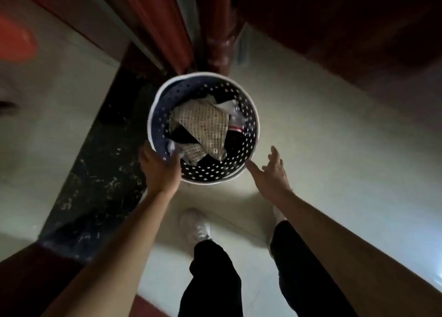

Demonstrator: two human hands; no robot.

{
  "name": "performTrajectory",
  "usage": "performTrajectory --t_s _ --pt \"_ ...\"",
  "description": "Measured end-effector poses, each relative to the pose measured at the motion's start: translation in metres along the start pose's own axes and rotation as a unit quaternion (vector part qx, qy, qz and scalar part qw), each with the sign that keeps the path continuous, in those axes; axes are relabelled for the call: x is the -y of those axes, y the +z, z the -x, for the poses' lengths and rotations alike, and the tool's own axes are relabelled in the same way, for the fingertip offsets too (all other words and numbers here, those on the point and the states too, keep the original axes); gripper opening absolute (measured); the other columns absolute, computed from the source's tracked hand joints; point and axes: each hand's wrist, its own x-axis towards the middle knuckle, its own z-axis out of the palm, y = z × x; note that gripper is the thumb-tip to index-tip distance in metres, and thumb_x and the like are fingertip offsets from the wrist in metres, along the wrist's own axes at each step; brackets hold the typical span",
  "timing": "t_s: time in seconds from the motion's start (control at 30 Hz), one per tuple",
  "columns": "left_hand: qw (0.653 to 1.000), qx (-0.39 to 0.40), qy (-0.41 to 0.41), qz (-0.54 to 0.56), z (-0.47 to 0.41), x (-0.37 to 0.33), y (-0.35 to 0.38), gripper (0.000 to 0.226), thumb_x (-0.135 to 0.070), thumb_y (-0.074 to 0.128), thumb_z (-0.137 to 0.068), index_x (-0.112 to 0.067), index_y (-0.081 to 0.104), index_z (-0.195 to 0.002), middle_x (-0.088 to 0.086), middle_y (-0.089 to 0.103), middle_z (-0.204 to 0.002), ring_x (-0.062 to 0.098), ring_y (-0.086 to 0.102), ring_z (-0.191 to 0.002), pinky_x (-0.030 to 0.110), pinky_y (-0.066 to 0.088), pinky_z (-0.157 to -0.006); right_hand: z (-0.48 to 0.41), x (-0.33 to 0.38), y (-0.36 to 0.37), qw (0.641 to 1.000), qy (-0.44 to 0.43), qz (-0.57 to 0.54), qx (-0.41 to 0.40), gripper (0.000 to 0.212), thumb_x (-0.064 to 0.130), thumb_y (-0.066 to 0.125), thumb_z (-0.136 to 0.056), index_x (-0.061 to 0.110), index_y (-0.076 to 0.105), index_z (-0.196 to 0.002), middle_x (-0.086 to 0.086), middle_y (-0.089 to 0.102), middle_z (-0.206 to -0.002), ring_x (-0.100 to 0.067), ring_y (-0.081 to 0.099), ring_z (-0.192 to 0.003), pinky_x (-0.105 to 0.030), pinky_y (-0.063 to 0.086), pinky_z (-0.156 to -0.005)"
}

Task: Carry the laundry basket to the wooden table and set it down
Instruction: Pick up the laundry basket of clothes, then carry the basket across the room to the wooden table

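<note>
A round laundry basket (pixel 248 115), dark blue with a white rim and many small holes, is seen from straight above near the middle of the view. Crumpled clothes (pixel 203 127) lie inside, a beige knitted piece on top of dark and white ones. My left hand (pixel 160 170) grips the basket's near left rim, fingers curled over the edge. My right hand (pixel 272 170) is spread open just beside the near right rim, its fingertips close to the basket but apart from it. No table top can be made out.
Pale floor tiles (pixel 323 137) lie below, crossed by a dark speckled stone strip (pixel 95 173) on the left. Dark red wooden furniture (pixel 334 17) and a turned wooden leg (pixel 220 51) stand beyond the basket. My legs in dark trousers and white shoes (pixel 196 225) are beneath.
</note>
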Motion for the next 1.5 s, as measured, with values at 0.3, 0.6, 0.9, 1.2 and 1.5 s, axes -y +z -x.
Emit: performTrajectory --t_s 0.3,0.6,0.9,1.2,1.5 --pt "0.999 0.0 0.006 0.044 -0.062 -0.007 0.019 0.081 -0.032 0.063 -0.084 -0.005 0.032 -0.153 0.023 0.042 -0.153 0.035 0.046 -0.137 0.038 0.04 -0.11 -0.033 -0.015 0.049 0.996 0.025 -0.08 -0.001 0.074 0.017 0.072 -0.096 0.018 0.036 -0.16 -0.013 0.065 -0.136 -0.042 0.064 -0.131 -0.049 0.056 -0.103" --pt "0.977 0.065 -0.148 0.139 0.087 -0.049 -0.06 0.065 -0.021 0.066 -0.085 -0.009 0.044 -0.145 0.008 0.055 -0.14 0.023 0.055 -0.125 0.027 0.041 -0.095 0.085 -0.007 -0.053 0.995 0.038 -0.095 -0.003 0.077 0.028 0.061 -0.076 0.06 0.047 -0.145 0.009 0.075 -0.134 -0.029 0.069 -0.127 -0.056 0.056 -0.11" --pt "0.982 0.075 -0.078 0.153 0.268 -0.184 -0.287 0.032 -0.028 0.067 -0.08 -0.008 0.065 -0.105 0.012 0.07 -0.097 0.033 0.068 -0.097 0.036 0.05 -0.069 0.341 0.087 -0.241 0.99 -0.016 -0.136 0.03 0.072 -0.002 0.054 -0.077 0.038 0.066 -0.135 -0.002 0.079 -0.113 -0.031 0.072 -0.114 -0.054 0.061 -0.101" --pt "0.92 0.183 0.061 0.342 0.321 -0.327 -0.403 0.041 -0.017 0.053 -0.09 -0.03 0.067 -0.126 0.017 0.07 -0.126 0.033 0.07 -0.109 0.046 0.055 -0.089 0.502 0.141 -0.325 0.943 -0.134 -0.293 -0.08 0.049 0.023 0.059 -0.071 0.034 0.077 -0.115 -0.001 0.082 -0.105 -0.026 0.075 -0.101 -0.049 0.061 -0.093" --pt "0.839 0.379 0.191 0.34 0.386 -0.418 -0.413 0.041 -0.011 0.052 -0.096 -0.032 0.061 -0.13 -0.003 0.074 -0.117 0.016 0.073 -0.103 0.033 0.058 -0.077 0.614 0.118 -0.29 0.747 -0.178 -0.541 -0.343 0.048 0.028 0.066 -0.078 0.048 0.071 -0.122 0.008 0.081 -0.123 -0.02 0.073 -0.122 -0.052 0.057 -0.111"
